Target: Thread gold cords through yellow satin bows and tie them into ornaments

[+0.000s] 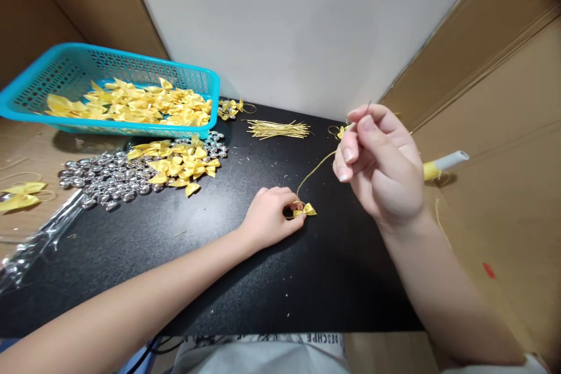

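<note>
My left hand (274,216) rests on the black tabletop, its fingers pinching a small yellow ribbon bow (309,209). From the bow a gold thread (313,172) curves up to my right hand (381,163), which is raised above the table on the right. A thin needle (369,105) sticks up between the thumb and forefinger of that hand, and the fingers are closed on it. Where the thread meets the needle is hidden by the fingers.
A turquoise basket (109,127) of yellow bows stands back left. In front lie silver beads (109,175) and loose bows (186,166). Cut gold cords (278,130) lie near the wall. Cardboard (495,99) rises on the right, near a yellow-and-white tube (445,165).
</note>
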Demonstrator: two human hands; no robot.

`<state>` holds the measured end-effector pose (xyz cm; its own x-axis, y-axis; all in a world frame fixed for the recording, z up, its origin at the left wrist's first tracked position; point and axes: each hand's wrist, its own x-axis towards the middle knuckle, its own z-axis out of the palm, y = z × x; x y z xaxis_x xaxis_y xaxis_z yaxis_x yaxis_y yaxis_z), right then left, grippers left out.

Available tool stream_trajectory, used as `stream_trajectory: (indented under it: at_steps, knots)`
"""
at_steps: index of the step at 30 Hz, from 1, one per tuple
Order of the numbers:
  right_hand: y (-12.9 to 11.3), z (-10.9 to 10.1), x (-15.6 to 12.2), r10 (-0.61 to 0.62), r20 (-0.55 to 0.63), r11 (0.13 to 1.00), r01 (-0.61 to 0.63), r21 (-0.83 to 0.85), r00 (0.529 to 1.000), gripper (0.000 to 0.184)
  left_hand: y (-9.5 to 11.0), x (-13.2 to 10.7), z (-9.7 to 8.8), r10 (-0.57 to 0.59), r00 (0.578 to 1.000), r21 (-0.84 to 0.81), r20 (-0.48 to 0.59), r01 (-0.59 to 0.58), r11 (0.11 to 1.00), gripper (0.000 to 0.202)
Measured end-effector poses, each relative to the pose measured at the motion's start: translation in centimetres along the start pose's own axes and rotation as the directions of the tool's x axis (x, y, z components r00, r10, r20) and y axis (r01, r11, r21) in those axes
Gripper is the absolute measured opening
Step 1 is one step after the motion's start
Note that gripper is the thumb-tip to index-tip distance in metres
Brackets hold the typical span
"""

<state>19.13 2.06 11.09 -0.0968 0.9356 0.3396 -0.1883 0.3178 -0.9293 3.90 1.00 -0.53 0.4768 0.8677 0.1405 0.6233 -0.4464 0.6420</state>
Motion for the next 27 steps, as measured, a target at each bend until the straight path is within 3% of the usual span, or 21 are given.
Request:
stream_trajectory:
  at_steps: [13,27]
  knots:
    - [-1.2,-1.0,0.8,0.004,-0.06,0.999,-0.007,-0.041,0.998,0.017,-0.6,-0.1,0.1,0.028,0.999,-0.233,0.04,-0.018,0.972,0.008]
    - [-0.9,-2.1,0.0,0.012,-0.044,1.0,-0.012,0.004,0.999,0.013,-0.4,-0.2,0.0,0.012,0.999,-0.232,0.035,-0.004,0.973,0.012]
